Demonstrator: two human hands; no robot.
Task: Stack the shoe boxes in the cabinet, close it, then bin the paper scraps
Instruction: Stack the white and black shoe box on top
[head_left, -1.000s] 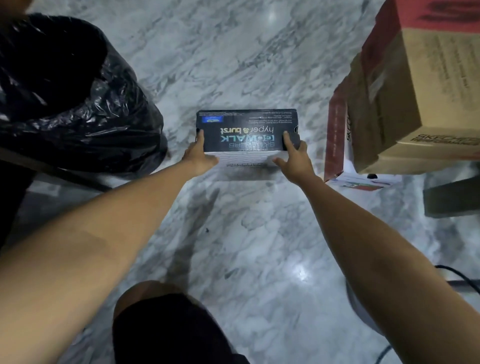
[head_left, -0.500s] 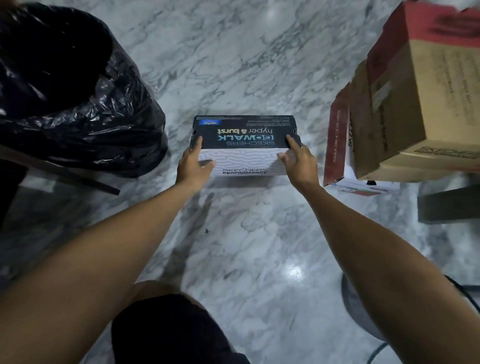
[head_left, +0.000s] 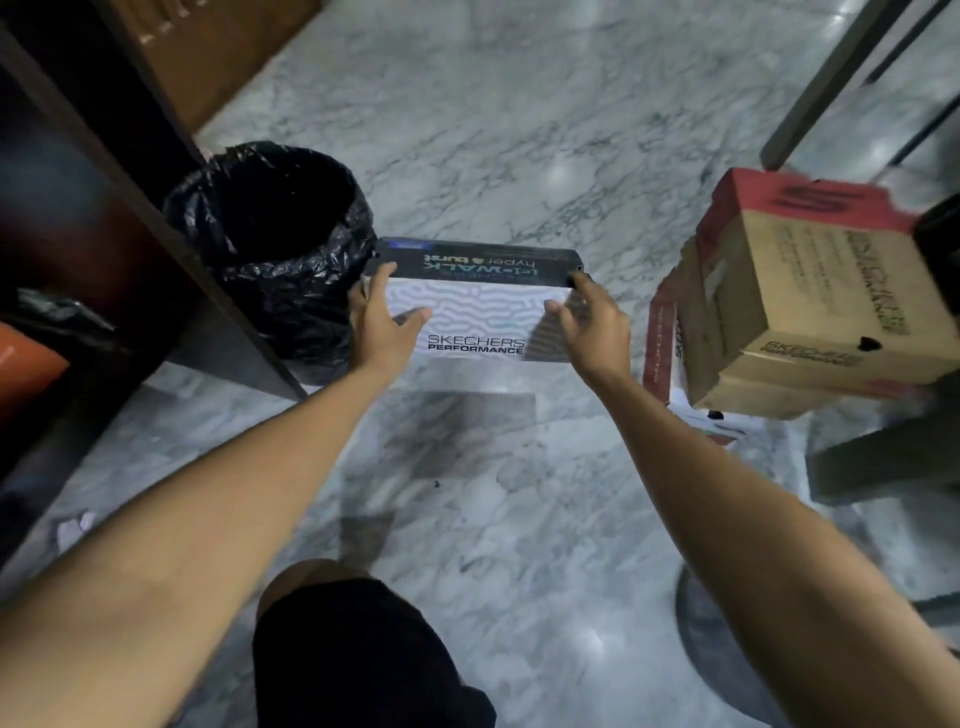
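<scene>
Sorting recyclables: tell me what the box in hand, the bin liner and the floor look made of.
Shoe box: printed cardboard, smooth, with sharp folded edges; both the left hand and right hand hold it.
Bin liner: thin black plastic, crinkled and glossy.
Floor: polished grey-veined stone, likely marble, reflecting lights.

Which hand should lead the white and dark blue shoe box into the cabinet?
Left, probably. The left hand grips the white and dark blue shoe box on the side nearest the dark wooden cabinet; the right hand holds the far end.
</scene>
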